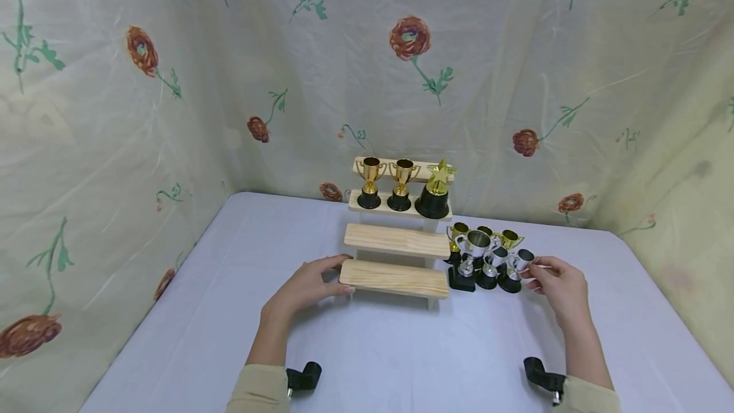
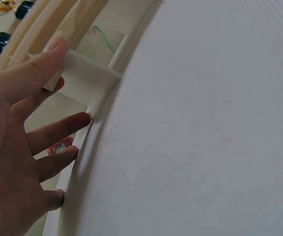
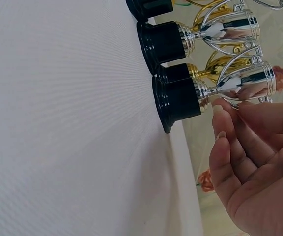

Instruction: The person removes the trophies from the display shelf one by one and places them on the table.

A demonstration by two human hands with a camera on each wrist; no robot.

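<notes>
My left hand [image 1: 312, 282] holds the left end of the lowest plank of a wooden tiered stand [image 1: 395, 278], thumb at its front edge. In the left wrist view, that plank's end lies between thumb and index finger; the other fingers [image 2: 58, 164] are spread. My right hand [image 1: 559, 285] pinches the handle of a small silver trophy cup [image 1: 523, 259], the rightmost of a cluster. This cup [image 3: 249, 83] stands on its black base on the table. Beside it are another small silver cup [image 1: 492, 264] and a larger silver cup [image 1: 476, 244].
Behind the silver cups stand several gold cups [image 1: 509, 238], partly hidden. An upper tier holds two gold cups [image 1: 370, 171], [image 1: 404, 174] and a gold star trophy [image 1: 439, 177]. The white table [image 1: 395, 362] meets a flowered curtain [image 1: 487, 81] at the back.
</notes>
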